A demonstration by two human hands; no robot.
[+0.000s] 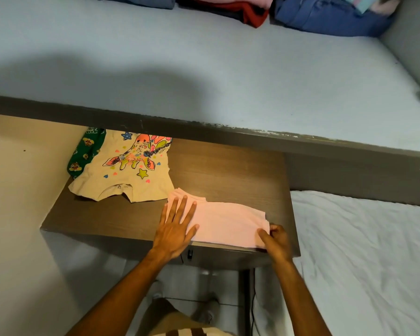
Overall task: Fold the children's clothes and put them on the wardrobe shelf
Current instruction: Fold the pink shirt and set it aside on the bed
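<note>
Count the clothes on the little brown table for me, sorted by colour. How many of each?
Pink: 1, the pink garment under both hands
Beige with cartoon print: 1, the beige shirt
Green with cartoon print: 1, the green garment, partly under the beige shirt
Total: 3 on the table

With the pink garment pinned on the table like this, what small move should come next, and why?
Probably the right hand should carry the pinched edge of the pink garment leftward over itself. The left hand lies flat on its other end, holding it to the table, so the cloth looks set for a fold.
</note>
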